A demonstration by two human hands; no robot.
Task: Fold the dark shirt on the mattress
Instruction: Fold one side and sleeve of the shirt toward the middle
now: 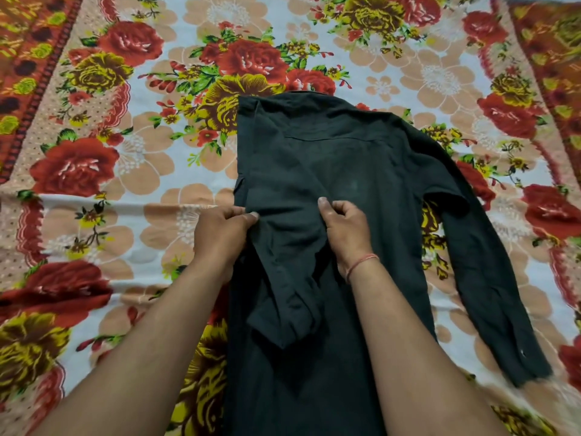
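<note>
The dark shirt point(355, 171) lies back up on the flowered mattress sheet point(132, 171), collar at the far end. Its left side is folded inward, and the left sleeve point(289, 278) runs down over the back toward me. The right sleeve point(484, 278) lies spread out to the right on the sheet. My left hand point(220, 234) pinches the folded sleeve at its left edge. My right hand point(344, 228), a red thread on its wrist, pinches the same sleeve on its right side. My forearms cover part of the shirt's lower half.
The sheet with red and yellow roses covers the whole view. An orange patterned border point(28, 58) runs along the far left and another border point(553, 58) along the far right.
</note>
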